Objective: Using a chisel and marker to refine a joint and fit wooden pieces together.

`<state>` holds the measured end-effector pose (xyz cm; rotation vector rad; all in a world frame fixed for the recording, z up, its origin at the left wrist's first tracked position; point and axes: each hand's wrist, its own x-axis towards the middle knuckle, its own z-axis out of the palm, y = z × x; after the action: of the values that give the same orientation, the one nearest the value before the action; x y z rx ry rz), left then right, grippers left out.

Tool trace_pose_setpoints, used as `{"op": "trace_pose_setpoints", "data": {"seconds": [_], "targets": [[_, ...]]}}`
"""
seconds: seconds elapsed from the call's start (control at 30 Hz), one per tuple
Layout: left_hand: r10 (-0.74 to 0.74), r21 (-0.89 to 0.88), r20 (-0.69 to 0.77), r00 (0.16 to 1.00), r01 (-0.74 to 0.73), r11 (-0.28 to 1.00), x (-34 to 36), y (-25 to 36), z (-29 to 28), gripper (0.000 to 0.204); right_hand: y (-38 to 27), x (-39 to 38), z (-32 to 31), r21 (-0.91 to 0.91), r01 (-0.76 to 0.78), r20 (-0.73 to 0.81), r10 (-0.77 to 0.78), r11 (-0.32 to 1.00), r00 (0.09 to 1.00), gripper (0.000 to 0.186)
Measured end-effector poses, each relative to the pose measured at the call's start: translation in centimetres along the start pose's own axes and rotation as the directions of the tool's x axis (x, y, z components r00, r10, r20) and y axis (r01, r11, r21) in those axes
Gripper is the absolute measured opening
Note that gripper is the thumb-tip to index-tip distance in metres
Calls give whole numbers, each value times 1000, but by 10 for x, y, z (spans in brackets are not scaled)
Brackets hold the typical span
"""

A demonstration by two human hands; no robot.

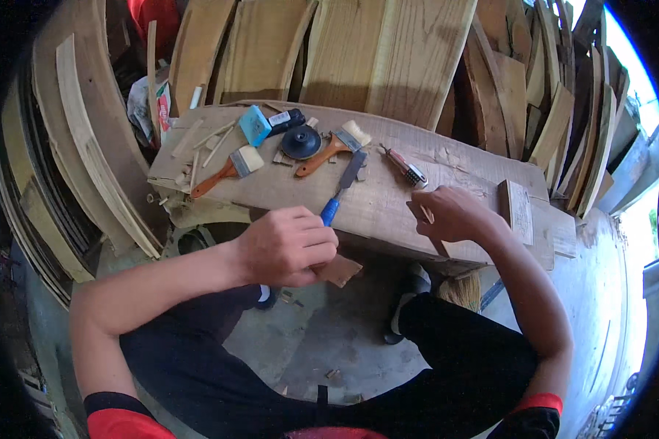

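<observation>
My left hand (289,245) is closed round a small flat piece of wood (342,271), whose end sticks out past the fingers over the front of the bench. Just beyond its knuckles lies a chisel (332,208) with a blue handle and a flat dark blade pointing away. My right hand (450,212) hangs over the right part of the bench, fingers bent round a thin brown strip of wood (439,247); the palm side is hidden. A red and grey utility knife (405,168) lies just beyond that hand.
The thick wooden bench (271,190) also carries two paintbrushes, one a wooden-handled brush (231,172), a black domed disc (301,142), a blue box (255,125) and a wood block (516,211). Tall boards (388,58) lean behind. A straw broom (461,291) is below the bench.
</observation>
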<state>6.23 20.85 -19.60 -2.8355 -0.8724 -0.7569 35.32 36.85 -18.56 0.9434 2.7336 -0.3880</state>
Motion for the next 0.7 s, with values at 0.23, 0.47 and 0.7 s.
{"op": "trace_pose_setpoints", "data": {"seconds": [0.23, 0.47, 0.7], "targets": [[-65, 79, 29, 997, 63, 995, -14, -29, 20, 38, 52, 31, 41, 101, -196, -185, 212, 975, 960, 21], [-212, 137, -90, 973, 223, 965, -31, -45, 48, 41, 64, 53, 51, 43, -235, -566, 218, 971, 795, 31], [-740, -543, 371, 560, 778, 317, -37, -41, 45, 29, 2, 74, 61, -57, 152, -505, -160, 987, 848, 42]]}}
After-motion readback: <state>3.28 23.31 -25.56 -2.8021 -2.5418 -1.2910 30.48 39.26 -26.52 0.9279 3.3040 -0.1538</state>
